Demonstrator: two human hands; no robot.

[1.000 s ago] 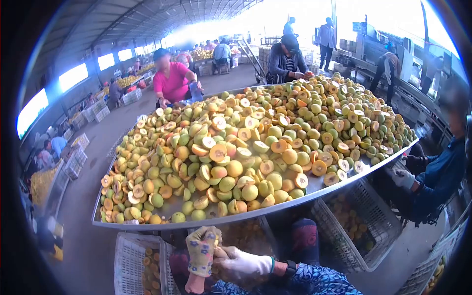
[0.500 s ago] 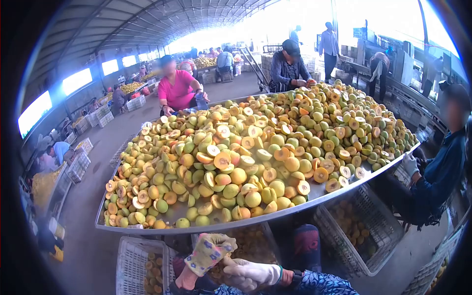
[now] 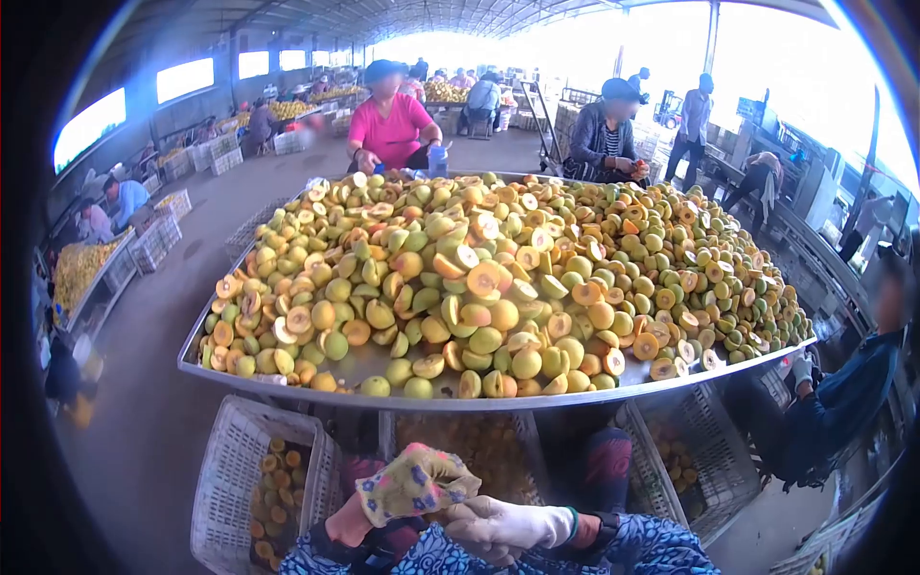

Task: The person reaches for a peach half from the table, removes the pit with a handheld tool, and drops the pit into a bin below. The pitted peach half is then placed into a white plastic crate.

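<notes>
View: head camera, looking forward and down

Left hand (image 3: 417,486): low in the frame, below the near rim of the tray (image 3: 287,377); wears the floral glove (image 3: 407,477); bent at the wrist, fingers folded loosely down; cannot tell whether anything lies inside

Right hand (image 3: 508,525): in a white glove, touching the left from the right side; fingers curled shut on the lower edge of the floral glove

Glove position: on the left hand, over the lap, just in front of the middle basket (image 3: 479,443)

Tray load: heaped with halved fruit (image 3: 498,278) in yellow, green and orange; nearest pieces just inside the rim, well above both hands

Baskets: left basket (image 3: 222,470) with a little fruit at the bottom; right basket (image 3: 671,460) under the tray's right corner

Others: person in a pink top (image 3: 391,129) and person in a dark jacket (image 3: 609,134) across the tray; blue sleeve (image 3: 843,402) at the right edge

Step in hand: apparently fitting the glove, not handling fruit; neither hand on a piece

Next move: calls for releasing the cloth first, then a reach up over the rim to the closest fruit; judged from hand positions alone
</notes>
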